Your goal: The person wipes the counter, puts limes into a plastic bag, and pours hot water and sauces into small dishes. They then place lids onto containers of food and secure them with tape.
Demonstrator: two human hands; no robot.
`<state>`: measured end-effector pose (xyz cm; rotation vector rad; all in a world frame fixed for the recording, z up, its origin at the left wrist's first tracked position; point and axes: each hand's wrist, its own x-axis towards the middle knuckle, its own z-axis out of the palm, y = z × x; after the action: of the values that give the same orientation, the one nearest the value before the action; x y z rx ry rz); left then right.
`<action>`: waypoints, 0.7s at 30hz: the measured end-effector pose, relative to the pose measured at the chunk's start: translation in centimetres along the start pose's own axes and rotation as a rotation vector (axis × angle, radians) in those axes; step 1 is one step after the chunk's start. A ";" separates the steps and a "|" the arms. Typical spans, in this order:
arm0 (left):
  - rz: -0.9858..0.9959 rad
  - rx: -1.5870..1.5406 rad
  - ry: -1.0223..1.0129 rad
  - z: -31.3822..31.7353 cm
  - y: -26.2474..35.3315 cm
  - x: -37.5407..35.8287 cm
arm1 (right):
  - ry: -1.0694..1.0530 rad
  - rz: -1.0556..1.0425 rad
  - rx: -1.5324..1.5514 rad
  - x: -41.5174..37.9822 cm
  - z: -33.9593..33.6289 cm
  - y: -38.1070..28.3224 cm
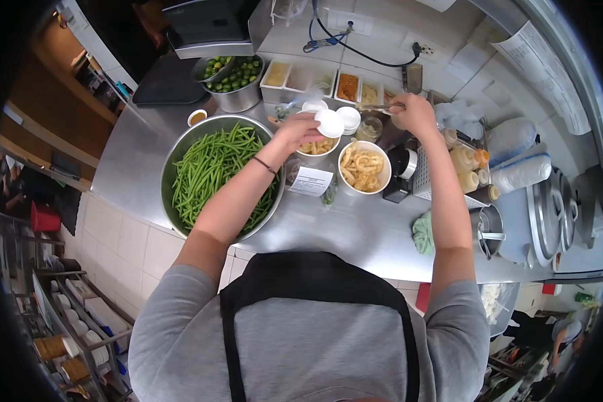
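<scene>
My left hand (297, 131) grips a small white cup (330, 124) by its edge, above a paper bowl of pale fried food (315, 146). My right hand (412, 112) is closed round slim metal tongs (376, 107), whose tips reach over the topping containers at the back. A second white bowl of fried strips (364, 167) stands between my arms. Beside it lies a printed slip (311, 181) on a clear bag. Stacked white cups (348, 117) and a glass jar (369, 128) stand between my hands. Under my left forearm is a large metal basin of green beans (211, 171).
Topping containers (347, 87) line the wall, next to a pot of small green citrus (238, 100). Squeeze bottles (467, 161) fill a white basket at right. A green cloth (423, 233) and metal pot (487, 231) lie nearer. Another person (561, 335) is at far right.
</scene>
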<state>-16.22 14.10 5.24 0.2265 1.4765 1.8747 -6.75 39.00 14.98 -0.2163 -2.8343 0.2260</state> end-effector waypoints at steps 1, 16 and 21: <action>-0.006 -0.031 -0.039 0.5 -0.1 0.3 | -0.062 0.028 0.095 -0.2 -0.4 -0.5; 0.030 -0.235 -0.165 0.4 -0.6 1.9 | 0.063 -0.225 0.094 -1.1 -2.3 -3.5; 0.036 -0.188 -0.088 0.0 0.9 -0.2 | 0.039 -0.109 -0.545 1.4 1.2 -2.2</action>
<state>-16.44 13.93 6.14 0.2437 1.2362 1.9922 -8.67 36.93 14.59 -0.1714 -2.7938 -0.5724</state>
